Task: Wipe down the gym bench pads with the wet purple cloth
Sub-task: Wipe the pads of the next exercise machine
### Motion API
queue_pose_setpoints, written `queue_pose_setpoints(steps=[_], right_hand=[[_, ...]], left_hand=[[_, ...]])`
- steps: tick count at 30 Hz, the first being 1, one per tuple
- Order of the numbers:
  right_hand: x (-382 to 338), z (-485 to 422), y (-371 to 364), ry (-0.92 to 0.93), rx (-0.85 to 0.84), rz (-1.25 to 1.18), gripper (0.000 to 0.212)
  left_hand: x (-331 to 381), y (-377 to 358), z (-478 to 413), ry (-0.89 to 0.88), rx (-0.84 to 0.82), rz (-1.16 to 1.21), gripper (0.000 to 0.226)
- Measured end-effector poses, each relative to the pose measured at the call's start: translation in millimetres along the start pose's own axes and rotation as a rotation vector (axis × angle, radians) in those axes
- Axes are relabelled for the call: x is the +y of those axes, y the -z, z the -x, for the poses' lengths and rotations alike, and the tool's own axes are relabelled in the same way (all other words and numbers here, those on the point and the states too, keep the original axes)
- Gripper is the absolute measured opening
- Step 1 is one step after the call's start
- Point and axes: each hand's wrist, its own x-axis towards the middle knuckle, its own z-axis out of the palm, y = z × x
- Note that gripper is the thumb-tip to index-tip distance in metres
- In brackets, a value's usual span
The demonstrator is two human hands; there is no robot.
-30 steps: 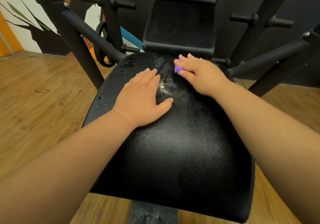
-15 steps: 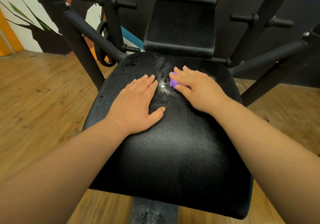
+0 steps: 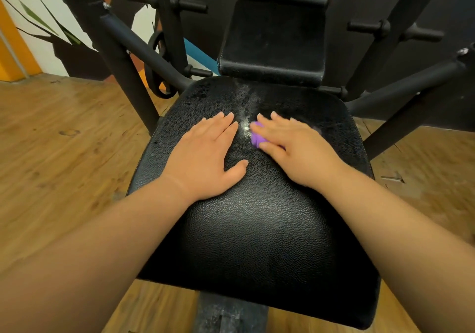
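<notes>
Wood-plank flooring [image 3: 64, 152] and a black steel upright [image 3: 113, 49] lie out to the left of the left hand [image 3: 205, 157], which rests flat on the black textured seat pad [image 3: 257, 242], fingers straight and close together, thumb splayed, holding nothing; it appears placed there to brace the person's lean over the bench. Just right of its fingertips a pale wet streak [image 3: 244, 101] runs away from the person toward the pad's far edge, with beaded droplets farther left of it. Touching the near end of that streak is the purple cloth [image 3: 257, 138], bunched small and mostly hidden beneath the right hand [image 3: 295, 152], whose fingers lie nearly straight over it, pressing it to the vinyl rather than gripping it, the thumb alongside. The flat press likely spreads moisture evenly across the grain. Beyond both hands the upright back pad [image 3: 272, 47] shows faint specks and looks not yet wiped, as does the dry near half of the seat below the wrists. Black frame bars [image 3: 401, 96] angle away to the right of the right hand.
</notes>
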Motion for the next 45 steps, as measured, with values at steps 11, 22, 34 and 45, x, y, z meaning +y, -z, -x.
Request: queue_pose_setpoints(steps=[11,22,34,45], right_hand=[[0.3,2.4,-1.0,-0.046,0.029,0.007,0.046],[6.2,15.3,-8.6,0.076,0.154,0.061,0.042],[-3.0,37.0,-25.6,0.171,0.223,-0.158,0.042],[-11.5,45.3,-26.5,0.092,0.191,-0.261,0.038]], left_hand=[[-1.5,1.3,5.0,-0.049,-0.069,-0.051,0.097],[-2.3,1.9,13.2,-0.072,-0.058,-0.019,0.094],[-4.7,-5.2,37.9,-0.094,-0.012,-0.048,0.082],[-5.1,-4.1,38.9,-0.101,0.011,-0.05,0.082]])
